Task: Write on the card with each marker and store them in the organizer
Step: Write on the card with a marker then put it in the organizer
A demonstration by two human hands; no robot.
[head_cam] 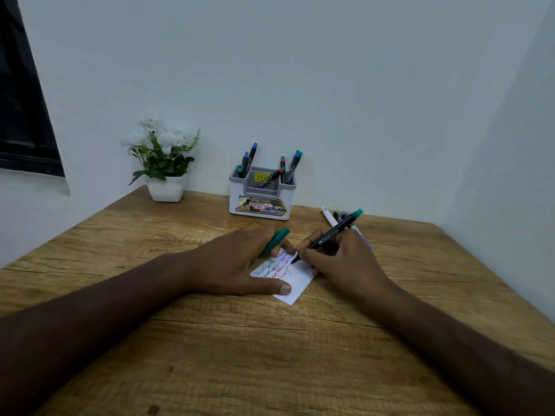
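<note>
A wooden table [210,340] fills the lower view, set into a pale corner. At its far edge a potted plant [164,163] stands well left of the organizer [260,193], which already holds several markers, one lying slanted across its middle tray. Straight ahead of the person, between organizer and body, lies the card [295,280], tilted, with lines of blue and red writing across its upper part.

The left hand [240,265] presses on the card's left side, thumb flat on the near corner, while its fingers curl round a green cap [277,238]. The right hand [339,259] pinches a black green-ended marker [330,234], tip on the card, barrel slanting up and away to the right. A few loose markers [336,217] lie just beyond the right hand, nearer it than the left, so reaching for the next one looks like the right hand's job.
</note>
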